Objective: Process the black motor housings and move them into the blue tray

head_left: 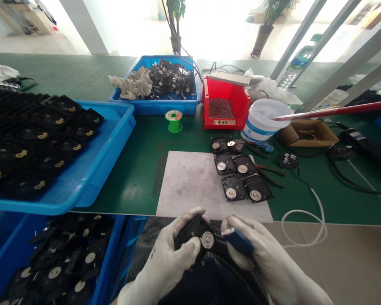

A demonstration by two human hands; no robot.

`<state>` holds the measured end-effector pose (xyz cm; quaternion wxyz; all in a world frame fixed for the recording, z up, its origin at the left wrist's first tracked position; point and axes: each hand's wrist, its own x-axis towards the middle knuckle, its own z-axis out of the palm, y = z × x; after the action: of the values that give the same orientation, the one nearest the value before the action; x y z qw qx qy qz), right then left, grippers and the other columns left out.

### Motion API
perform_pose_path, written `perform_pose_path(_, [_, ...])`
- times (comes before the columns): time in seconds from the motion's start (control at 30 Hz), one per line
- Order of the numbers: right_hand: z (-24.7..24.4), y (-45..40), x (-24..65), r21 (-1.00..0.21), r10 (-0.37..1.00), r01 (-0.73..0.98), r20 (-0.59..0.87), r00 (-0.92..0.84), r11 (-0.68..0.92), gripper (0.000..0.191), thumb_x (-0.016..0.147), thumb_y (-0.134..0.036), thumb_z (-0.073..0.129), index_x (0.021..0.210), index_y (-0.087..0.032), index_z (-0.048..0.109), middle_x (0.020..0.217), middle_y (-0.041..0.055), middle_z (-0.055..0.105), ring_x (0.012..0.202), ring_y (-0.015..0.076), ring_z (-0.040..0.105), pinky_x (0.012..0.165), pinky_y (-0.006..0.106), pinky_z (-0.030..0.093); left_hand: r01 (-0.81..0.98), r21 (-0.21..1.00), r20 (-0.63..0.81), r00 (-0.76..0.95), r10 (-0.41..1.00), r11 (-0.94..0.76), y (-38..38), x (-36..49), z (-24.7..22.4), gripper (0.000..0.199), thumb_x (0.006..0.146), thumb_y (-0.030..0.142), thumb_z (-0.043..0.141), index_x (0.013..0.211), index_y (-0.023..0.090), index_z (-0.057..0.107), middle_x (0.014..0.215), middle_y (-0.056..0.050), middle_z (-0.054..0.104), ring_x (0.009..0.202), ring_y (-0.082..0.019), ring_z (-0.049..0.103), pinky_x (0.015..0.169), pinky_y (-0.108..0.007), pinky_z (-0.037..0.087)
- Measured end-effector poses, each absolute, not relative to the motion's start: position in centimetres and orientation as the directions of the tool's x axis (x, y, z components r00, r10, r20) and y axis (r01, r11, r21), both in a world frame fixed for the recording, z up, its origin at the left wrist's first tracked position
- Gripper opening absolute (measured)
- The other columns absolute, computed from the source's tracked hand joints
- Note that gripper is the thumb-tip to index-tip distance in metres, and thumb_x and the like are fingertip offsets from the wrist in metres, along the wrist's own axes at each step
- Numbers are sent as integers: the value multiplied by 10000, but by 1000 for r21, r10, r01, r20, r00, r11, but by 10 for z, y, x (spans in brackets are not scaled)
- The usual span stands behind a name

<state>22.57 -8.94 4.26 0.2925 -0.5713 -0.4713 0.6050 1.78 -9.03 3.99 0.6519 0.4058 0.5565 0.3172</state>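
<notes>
My left hand (178,250), in a white glove, grips a black plastic housing (190,231) with a round silver disc (207,239) on its face. The thumb presses beside the disc. Close on the right, my gloved right hand (257,245) is closed around a dark blue object (238,242); its kind is unclear and its far end is hidden. Both hands are above my lap, just off the table's front edge. Beyond them, several similar black housings (241,165) with silver discs lie in pairs, partly on a white sheet (190,182).
At left, a blue tray (114,140) holds rows of black housings, above a lower blue bin (109,254) of more. Farther back are a blue parts bin (165,108), green spool (174,123), red bin (227,123) and white bucket (257,131). Pliers (271,170) lie right.
</notes>
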Motion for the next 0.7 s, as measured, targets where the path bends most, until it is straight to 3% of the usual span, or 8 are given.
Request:
perform_pose_path(0.1, [46,-93,220,-930,949,252,-299,-100,-267,357,999,-509,601,779,-230,635,667,-16,600,590,150,578,570,254,475,-5,887,-450,205,869,461,-92,18,36,552,818,360,705,1337,174,679,1200,-95,794,1082,-301,748,906,-325,608])
perform_pose_path(0.17, [46,-94,219,-920,990,388,-105,-91,-62,276,999,-397,621,779,-235,657,709,-1,659,643,162,643,633,264,499,-23,880,-459,212,863,474,-93,18,35,553,811,355,716,1329,163,678,1182,-99,795,1045,-294,753,869,-311,612])
perform_pose_path(0.23, [45,-92,222,-854,985,499,80,-154,147,235,999,-324,635,782,-243,677,715,8,700,645,169,675,649,275,506,-33,871,-472,222,853,490,-94,18,36,555,802,351,726,1320,156,680,1166,-102,796,998,-283,758,813,-293,615])
perform_pose_path(0.33, [44,-87,227,-767,944,554,218,-249,324,162,984,-246,666,824,-250,695,727,2,725,641,162,694,647,273,508,-54,866,-474,231,850,498,-94,18,36,551,801,352,737,1312,154,678,1163,-107,793,952,-271,757,760,-279,615])
perform_pose_path(0.53, [42,-86,225,-760,912,505,319,-258,409,146,979,-180,658,854,-254,650,731,-62,698,635,93,664,656,215,476,-51,864,-477,237,846,501,-93,19,37,554,799,335,733,1317,146,674,1121,-99,792,864,-236,746,714,-264,609])
perform_pose_path(0.7, [40,-87,223,-771,921,508,282,-269,385,139,981,-183,663,864,-257,653,761,-71,704,666,80,674,677,208,474,-60,854,-491,237,839,516,-94,20,39,542,804,334,730,1307,144,667,1118,-98,789,769,-205,727,656,-262,600])
